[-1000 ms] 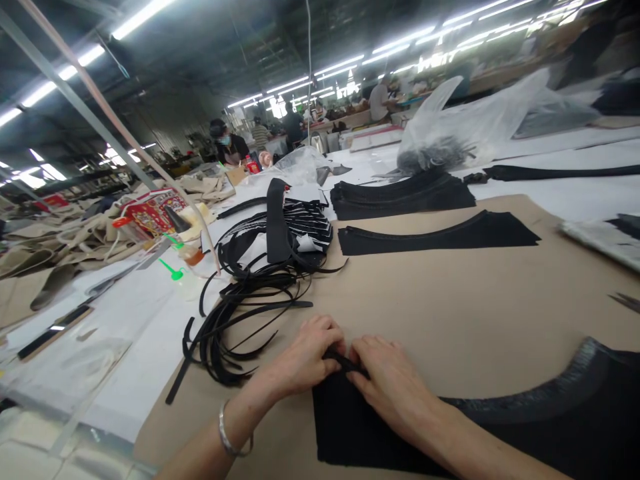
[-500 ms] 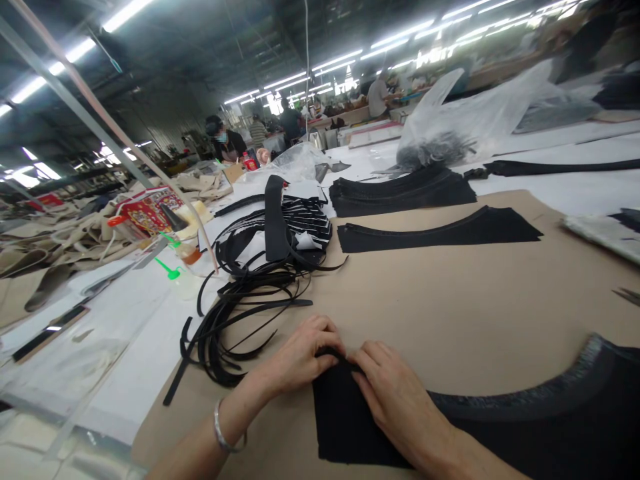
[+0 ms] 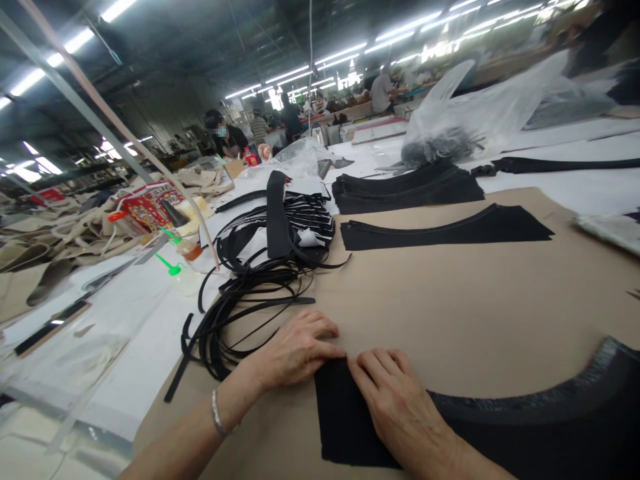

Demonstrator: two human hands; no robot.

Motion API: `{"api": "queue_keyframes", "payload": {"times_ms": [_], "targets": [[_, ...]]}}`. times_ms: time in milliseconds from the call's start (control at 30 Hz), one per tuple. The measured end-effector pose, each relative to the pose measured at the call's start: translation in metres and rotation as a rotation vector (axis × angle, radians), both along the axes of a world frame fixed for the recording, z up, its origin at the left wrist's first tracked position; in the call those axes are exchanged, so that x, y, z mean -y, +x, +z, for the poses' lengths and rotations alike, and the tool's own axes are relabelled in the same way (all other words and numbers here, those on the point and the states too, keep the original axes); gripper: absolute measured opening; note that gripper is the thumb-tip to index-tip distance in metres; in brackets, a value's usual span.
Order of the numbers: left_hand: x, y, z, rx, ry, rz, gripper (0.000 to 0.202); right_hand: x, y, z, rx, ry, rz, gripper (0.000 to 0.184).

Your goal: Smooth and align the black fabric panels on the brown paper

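A black fabric piece point(image 3: 345, 420) with a curved upper edge lies low in view on brown paper. Along that curve runs a shiny, greyish strip, and the right end of the piece leaves the frame. At its upper left corner, my left hand point(image 3: 300, 343) has thumb and fingers closed on the edge. My right hand point(image 3: 395, 393) is just to the right, its bent fingers closed on the same edge and its palm over the fabric. The two hands' tips nearly meet. The fingers hide part of the edge, so the fold between them is hard to see.
Brown paper point(image 3: 450, 293) covers the table. Left of my hands are tangled black strips point(image 3: 215, 333). Ahead lie a single black piece point(image 3: 445, 230) and a black stack point(image 3: 405, 190). Green-tipped bottles point(image 3: 175, 270) stand at left; a clear plastic bag point(image 3: 445, 127) is farther back.
The raised edge between my hands now lies flatter. My left fingers have stretched out from their pinch, and my right fingers have shifted slightly along the edge. The view has moved slightly.
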State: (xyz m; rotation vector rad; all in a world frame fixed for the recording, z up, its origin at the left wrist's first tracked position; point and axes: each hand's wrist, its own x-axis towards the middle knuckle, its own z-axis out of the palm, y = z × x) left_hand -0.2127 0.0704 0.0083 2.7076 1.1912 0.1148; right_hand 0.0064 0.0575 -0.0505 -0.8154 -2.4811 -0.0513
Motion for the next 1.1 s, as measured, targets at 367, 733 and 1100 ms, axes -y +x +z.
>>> {"api": "queue_keyframes", "payload": {"times_ms": [367, 733, 1100], "targets": [[0.006, -0.007, -0.002, -0.063, 0.069, -0.005, 0.04, 0.002, -0.002, 0.0, 0.095, 0.04, -0.021, 0.036], [0.007, -0.014, -0.005, -0.013, 0.064, 0.019, 0.042, 0.001, -0.001, 0.002, 0.069, 0.032, -0.003, 0.043], [0.008, -0.02, -0.009, 0.071, 0.071, 0.124, 0.038, 0.001, -0.001, 0.0, 0.073, 0.005, -0.008, 0.044]]}}
